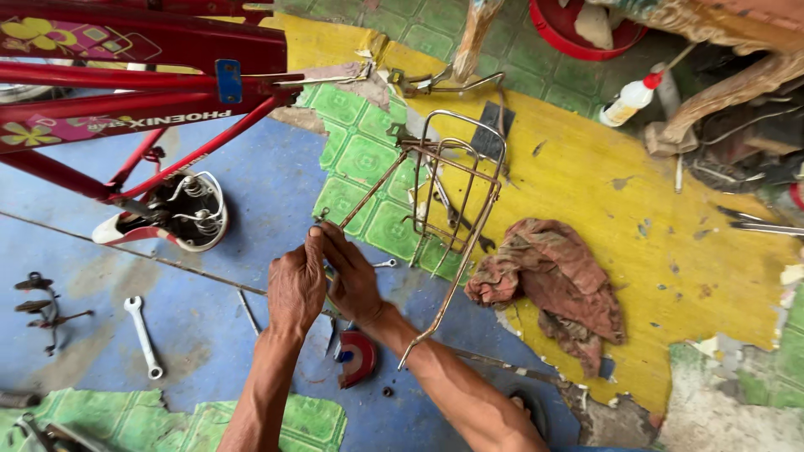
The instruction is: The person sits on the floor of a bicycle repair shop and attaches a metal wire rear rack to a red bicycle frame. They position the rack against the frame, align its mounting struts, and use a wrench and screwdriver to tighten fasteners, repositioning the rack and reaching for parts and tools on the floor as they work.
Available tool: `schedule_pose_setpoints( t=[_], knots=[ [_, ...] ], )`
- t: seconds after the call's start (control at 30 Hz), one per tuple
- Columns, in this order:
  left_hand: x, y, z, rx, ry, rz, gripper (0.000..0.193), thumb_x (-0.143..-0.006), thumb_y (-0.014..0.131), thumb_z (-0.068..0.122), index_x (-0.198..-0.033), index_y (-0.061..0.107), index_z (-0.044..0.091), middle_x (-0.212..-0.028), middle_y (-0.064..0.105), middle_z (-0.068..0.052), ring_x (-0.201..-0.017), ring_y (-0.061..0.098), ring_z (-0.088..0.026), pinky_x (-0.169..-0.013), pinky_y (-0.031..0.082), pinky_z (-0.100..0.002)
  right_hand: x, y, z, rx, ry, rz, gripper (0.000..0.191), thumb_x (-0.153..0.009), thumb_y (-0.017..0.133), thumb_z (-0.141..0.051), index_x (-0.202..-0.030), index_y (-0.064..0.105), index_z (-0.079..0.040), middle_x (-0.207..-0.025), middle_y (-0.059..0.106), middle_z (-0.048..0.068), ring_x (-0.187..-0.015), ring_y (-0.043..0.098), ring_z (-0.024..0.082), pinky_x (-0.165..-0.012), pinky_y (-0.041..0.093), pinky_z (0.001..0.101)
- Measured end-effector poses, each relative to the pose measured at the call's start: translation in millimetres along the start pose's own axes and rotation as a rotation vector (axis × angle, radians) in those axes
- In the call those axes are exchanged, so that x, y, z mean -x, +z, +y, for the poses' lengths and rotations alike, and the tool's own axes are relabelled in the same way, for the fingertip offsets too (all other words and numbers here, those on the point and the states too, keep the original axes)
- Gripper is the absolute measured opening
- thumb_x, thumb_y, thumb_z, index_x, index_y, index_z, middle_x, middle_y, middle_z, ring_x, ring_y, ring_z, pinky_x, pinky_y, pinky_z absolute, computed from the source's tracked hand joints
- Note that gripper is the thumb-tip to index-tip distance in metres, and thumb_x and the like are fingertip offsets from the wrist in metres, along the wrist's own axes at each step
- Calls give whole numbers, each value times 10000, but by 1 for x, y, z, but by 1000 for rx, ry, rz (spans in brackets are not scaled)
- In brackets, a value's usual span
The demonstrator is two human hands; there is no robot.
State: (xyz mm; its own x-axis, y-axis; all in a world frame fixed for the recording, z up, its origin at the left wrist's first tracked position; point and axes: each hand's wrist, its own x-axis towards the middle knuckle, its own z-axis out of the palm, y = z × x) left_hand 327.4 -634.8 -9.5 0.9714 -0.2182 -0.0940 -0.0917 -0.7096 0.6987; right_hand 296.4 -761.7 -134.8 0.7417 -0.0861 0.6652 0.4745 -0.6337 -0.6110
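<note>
Both hands meet at the end of one thin stay of a rusty wire bicycle carrier rack, which lies tilted on the worn floor of peeling blue, green and yellow covering. The left hand pinches the stay tip with closed fingers; the right hand curls around it just beside, the two touching. A brownish rag lies right of the rack. A silver spanner rests well to the left, near an upturned white saddle under the red bicycle frame. A white glue bottle stands far off
</note>
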Motion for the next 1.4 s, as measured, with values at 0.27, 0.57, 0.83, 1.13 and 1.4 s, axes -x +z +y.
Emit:
schedule_pose_setpoints(
  t=[0.27,0.57,0.83,1.13,1.4],
  knots=[
    [8,0,3,82,14,23,650,-1052,399,518,-947,789,9,-704,608,-331,-708,645,-511,-693,507,-543,-27,-24,39,-112,591,108,590,-938,449,12,-1519,471,-91,-1663,453,70,-1066,751,234,-638,540,409],
    [5,0,3,35,43,-4,642,-1072,375,503,-951,800,36,-728,637,-316,-762,651,-502,-745,507,-548,-18,-24,23,80,125,104,646,-901,441,110,-1536,480,-2,-1569,549,168,-1310,622,246,-1027,519,417],
    [1,5,10,-6,58,-4,659,-1078,396,509,-897,788,11,-759,641,-309,-763,656,-498,-739,514,-544,0,6,-16,53,156,230,563,-1011,508,18,-1563,410,-28,-1580,459,188,-1433,518,393,-1141,476,472],
    [6,0,4,49,27,-8,667,-1058,373,526,-925,801,33,-689,627,-318,-705,656,-493,-722,514,-538,-27,-35,26,154,208,181,557,-994,448,106,-1529,510,-33,-1590,522,159,-1421,581,323,-1168,528,366],
    [0,-2,5,30,46,40,683,-1076,380,531,-908,788,10,-659,631,-298,-693,661,-492,-665,505,-538,-5,-8,-1,-20,17,-72,717,-790,551,125,-1485,504,-46,-1551,509,191,-1343,586,316,-1063,480,444]
  ],
)
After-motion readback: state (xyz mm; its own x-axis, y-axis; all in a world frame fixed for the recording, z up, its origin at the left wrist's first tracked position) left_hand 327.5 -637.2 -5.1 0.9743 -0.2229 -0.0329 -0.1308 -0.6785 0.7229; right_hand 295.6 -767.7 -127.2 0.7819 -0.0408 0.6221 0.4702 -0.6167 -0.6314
